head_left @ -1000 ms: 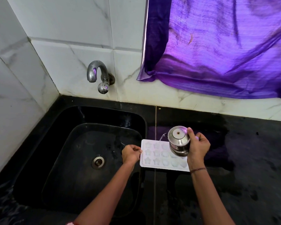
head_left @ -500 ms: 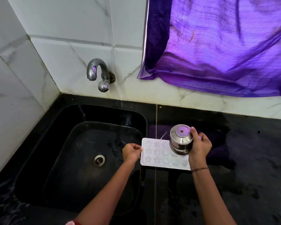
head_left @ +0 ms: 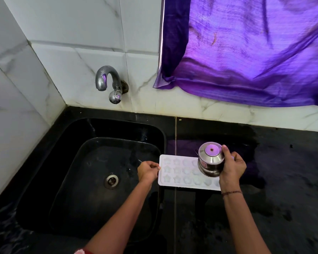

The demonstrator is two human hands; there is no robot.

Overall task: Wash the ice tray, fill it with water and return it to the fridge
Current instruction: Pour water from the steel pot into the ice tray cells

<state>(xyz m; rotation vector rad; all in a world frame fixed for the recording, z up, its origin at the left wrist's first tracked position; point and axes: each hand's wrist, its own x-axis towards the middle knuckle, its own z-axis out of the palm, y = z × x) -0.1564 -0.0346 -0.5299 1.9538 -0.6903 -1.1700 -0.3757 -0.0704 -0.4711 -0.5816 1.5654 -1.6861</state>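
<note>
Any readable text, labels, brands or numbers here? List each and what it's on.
None readable.
Side of the steel pot: small dark patch, maybe a sticker, too blurred to read.
On the ice tray: moulded star and round cells only, no lettering seen.
On the tap: no marking seen.

White ice tray [head_left: 180, 173], star pattern; steel pot [head_left: 210, 163]; black sink [head_left: 92, 180]; purple curtain [head_left: 246, 52]; white marbled tiles [head_left: 77, 24].
</note>
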